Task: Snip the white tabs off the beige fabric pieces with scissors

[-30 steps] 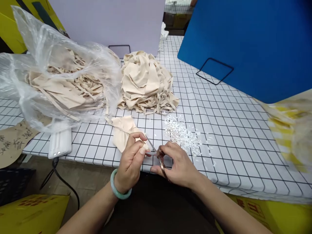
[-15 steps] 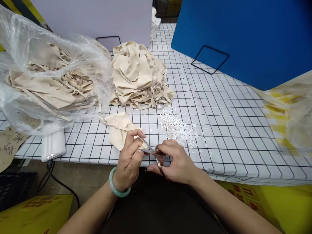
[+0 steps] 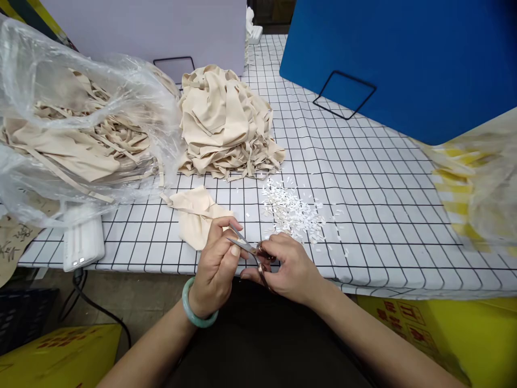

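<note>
My left hand (image 3: 216, 264), with a green bangle on its wrist, pinches the near end of a beige fabric piece (image 3: 193, 213) that lies on the table's front edge. My right hand (image 3: 288, 265) grips small scissors (image 3: 247, 249), whose blades point left and meet the fabric at my left fingertips. Just beyond my right hand lies a scatter of small white clippings (image 3: 293, 211).
A heap of beige fabric pieces (image 3: 226, 126) sits on the grid-patterned tablecloth (image 3: 363, 194). A clear plastic bag of more beige pieces (image 3: 76, 129) fills the left. A white power strip (image 3: 83, 245) lies at the front left. A blue board (image 3: 404, 59) stands at the back right.
The view has shifted slightly, so the table sits a little higher in frame. Both hands stay together at the table edge, and the scissor blades have shifted slightly against the fabric.
</note>
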Demonstrator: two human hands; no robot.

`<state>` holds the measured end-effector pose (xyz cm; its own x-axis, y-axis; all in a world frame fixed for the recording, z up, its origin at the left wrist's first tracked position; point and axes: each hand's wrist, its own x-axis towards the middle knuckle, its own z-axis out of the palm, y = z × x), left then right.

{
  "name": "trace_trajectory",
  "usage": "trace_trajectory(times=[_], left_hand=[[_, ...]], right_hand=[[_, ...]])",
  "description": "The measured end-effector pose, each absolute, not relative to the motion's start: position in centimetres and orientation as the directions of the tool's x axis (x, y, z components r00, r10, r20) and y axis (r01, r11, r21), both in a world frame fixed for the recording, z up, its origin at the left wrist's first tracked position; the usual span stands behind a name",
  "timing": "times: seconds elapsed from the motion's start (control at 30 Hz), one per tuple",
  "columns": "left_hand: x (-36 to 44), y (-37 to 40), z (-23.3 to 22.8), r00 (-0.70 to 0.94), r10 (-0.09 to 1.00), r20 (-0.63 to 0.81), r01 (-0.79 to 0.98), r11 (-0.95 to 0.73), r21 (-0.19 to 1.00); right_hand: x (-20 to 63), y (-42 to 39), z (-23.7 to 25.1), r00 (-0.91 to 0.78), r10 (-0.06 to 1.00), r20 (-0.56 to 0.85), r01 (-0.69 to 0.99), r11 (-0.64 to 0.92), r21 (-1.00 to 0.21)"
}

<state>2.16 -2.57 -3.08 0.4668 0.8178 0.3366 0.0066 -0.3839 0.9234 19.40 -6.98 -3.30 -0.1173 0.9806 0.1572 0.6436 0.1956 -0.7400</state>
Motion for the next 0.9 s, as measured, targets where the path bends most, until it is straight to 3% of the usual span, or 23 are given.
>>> trace_trajectory(times=[0.3, 0.4, 0.47, 0.57, 0.63, 0.73, 0.83, 0.9], left_hand=[[5.3, -1.6, -3.9, 0.579, 0.749, 0.322, 0.026, -0.412, 0.911], [6.4, -1.3, -3.9, 0.614, 0.724, 0.315, 0.040, -0.427, 0.903], [6.1, -1.2, -3.3, 0.713, 0.652, 0.258, 0.095, -0.454, 0.886], [3.4, -0.8, -2.0, 0.845, 0.512, 0.152, 0.189, -0.553, 0.812], [0.5, 0.0, -1.4, 0.778, 0.603, 0.177, 0.292, -0.596, 0.748], [-3.4, 2.2, -2.0, 0.529, 0.797, 0.291, 0.558, -0.585, 0.588], [-5.5, 5.1, -3.8, 0.501, 0.820, 0.276, 0.716, -0.572, 0.400], [-5.8, 6.6, -4.8, 0.543, 0.805, 0.239, 0.721, -0.592, 0.360]], right_hand=[[21.5, -8.9, -5.0, 0.103, 0.988, 0.115, 0.694, 0.011, -0.720], [22.8, -9.3, -5.1, 0.200, 0.980, 0.019, 0.630, -0.114, -0.768], [24.1, -9.3, -4.8, 0.277, 0.958, -0.079, 0.594, -0.235, -0.769], [26.6, -9.1, -4.2, 0.391, 0.911, -0.134, 0.649, -0.376, -0.662], [28.1, -8.8, -4.0, 0.454, 0.884, -0.111, 0.697, -0.430, -0.574], [28.8, -8.1, -3.9, 0.522, 0.851, -0.056, 0.713, -0.472, -0.519], [26.9, -7.1, -3.9, 0.489, 0.872, -0.007, 0.692, -0.393, -0.606], [24.6, -6.1, -4.2, 0.393, 0.919, -0.008, 0.652, -0.285, -0.702]])
